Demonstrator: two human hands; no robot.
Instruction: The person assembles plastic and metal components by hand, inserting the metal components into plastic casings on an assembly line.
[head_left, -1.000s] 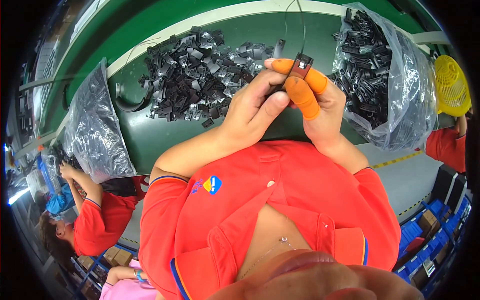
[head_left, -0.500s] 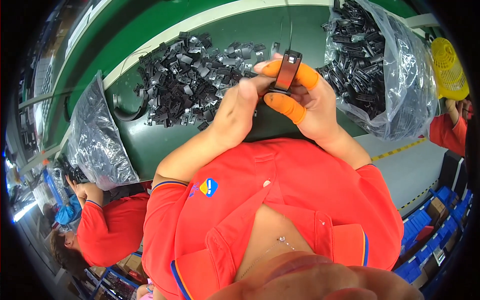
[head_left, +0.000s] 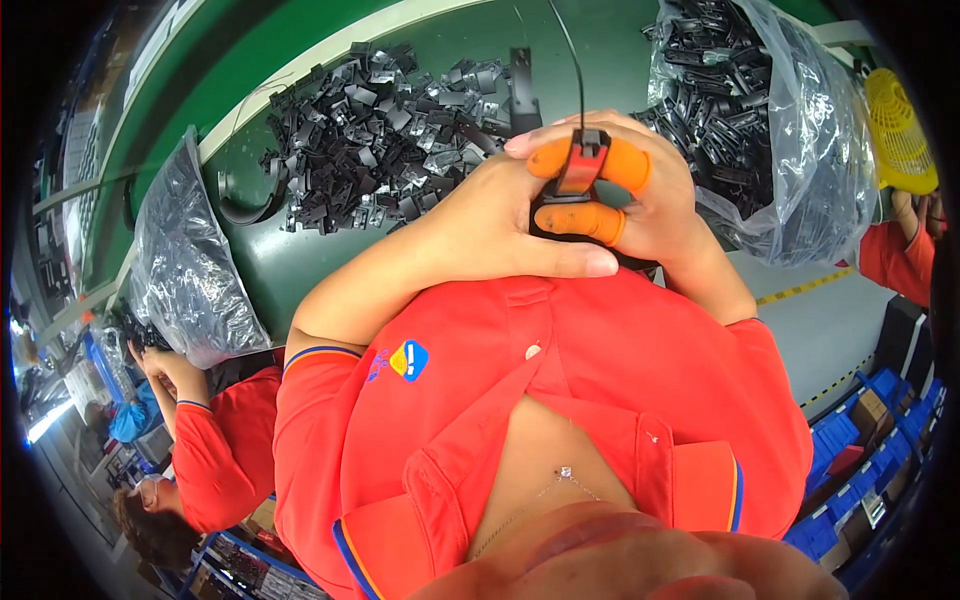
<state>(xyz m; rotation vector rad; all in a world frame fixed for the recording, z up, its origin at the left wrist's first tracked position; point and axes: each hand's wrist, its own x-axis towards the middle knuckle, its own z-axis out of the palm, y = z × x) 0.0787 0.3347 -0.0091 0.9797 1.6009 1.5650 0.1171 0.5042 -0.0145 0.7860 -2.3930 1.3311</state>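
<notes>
My left hand (head_left: pixel 500 225) and my right hand (head_left: pixel 640 200) meet just in front of my orange shirt, both closed around one small black and red plastic part (head_left: pixel 580 165). Orange rubber finger cots cover two fingers of my right hand where they press on the part. A thin dark wire (head_left: pixel 572 60) rises from the part toward the top of the picture. Beyond my hands lies a heap of black plastic clips (head_left: pixel 380 140) on the green table (head_left: pixel 270 260).
A clear bag full of black parts (head_left: pixel 760 120) stands to the right, a grey plastic bag (head_left: pixel 185 270) to the left. A yellow basket (head_left: pixel 900 130) sits at the far right. Another person in an orange shirt (head_left: pixel 215 450) works at the lower left; blue bins (head_left: pixel 870 440) are at the lower right.
My hands have drawn closer to my body and lower in the picture. The small part has turned between my fingers, and my left hand now wraps further over it.
</notes>
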